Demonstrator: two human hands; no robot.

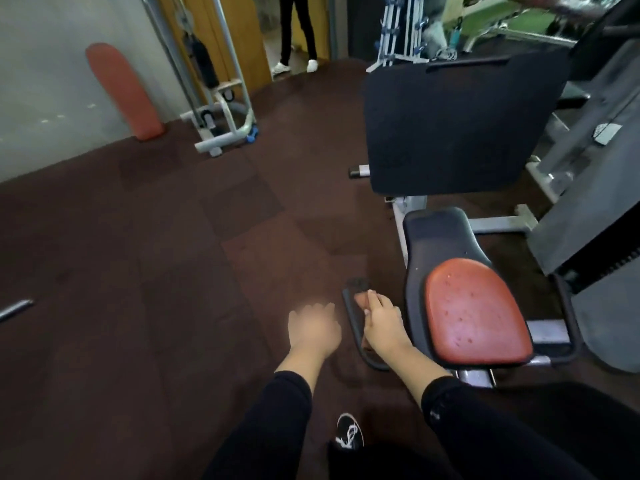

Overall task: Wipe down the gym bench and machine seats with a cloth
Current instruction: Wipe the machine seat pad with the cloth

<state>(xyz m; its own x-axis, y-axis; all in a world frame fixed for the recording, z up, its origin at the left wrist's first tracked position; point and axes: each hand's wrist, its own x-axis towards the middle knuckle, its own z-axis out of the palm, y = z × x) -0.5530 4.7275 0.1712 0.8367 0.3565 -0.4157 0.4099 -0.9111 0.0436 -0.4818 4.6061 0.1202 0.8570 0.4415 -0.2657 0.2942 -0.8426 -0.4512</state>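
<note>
Now the right hand (381,323) is down at the dark side handle (355,320) of the machine, fingers curled, pinching something small and reddish (361,299) against the bar; it may be a bunched cloth, but it is too small and smeared to be sure. The left hand (313,329) hangs just beside it over the floor (138,271), badly blurred, fingers seemingly loose and holding nothing, though I cannot tell for certain. Both forearms come out of black sleeves, and a black shoe with white laces (348,434) shows below.

Just right of the hands sits the red seat pad (474,313) on its black shell, speckled with dark marks, with the big dark back pad (460,123) standing beyond it. Further off, a second red pad (124,91) leans on the wall, and another person's legs (298,32) stand in the doorway.

My read: the wiping is at the handle, with the seat itself looking not yet done. The next move would call for lifting the cloth, if that is what it is, across onto the red pad and sweeping flat over those specks.
</note>
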